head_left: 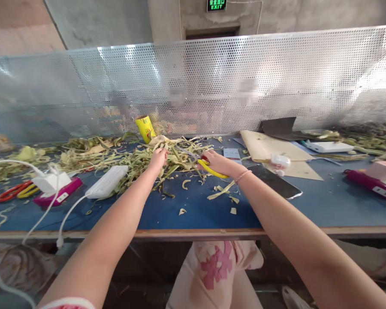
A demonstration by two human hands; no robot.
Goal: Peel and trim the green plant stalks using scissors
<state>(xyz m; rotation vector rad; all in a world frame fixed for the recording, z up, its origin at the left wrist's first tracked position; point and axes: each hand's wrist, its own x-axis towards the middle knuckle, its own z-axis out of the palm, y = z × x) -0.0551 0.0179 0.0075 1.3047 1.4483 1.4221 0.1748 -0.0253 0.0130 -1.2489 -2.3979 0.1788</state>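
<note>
My right hand (214, 159) is wrapped round a pair of scissors (214, 171) with yellow and red handles; the metal blades point left toward a heap of dried plant strips (138, 161). At the heap's near right side, my left hand (159, 159) is closed on some pale dried plant strips, partly hidden by the fingers. The strips are pale green to straw coloured and tangled. Small cut scraps (182, 211) lie scattered on the blue tabletop (199, 219) below the hands.
Left are a white power bank (107, 181), a purple power strip (58, 193) with cables, and red-handled scissors (14, 191). A yellow tube (145, 128) stands behind. Right lie a phone (276, 182), brown paper (270, 148) and another power strip (371, 184). A perforated metal screen (212, 81) crosses the back.
</note>
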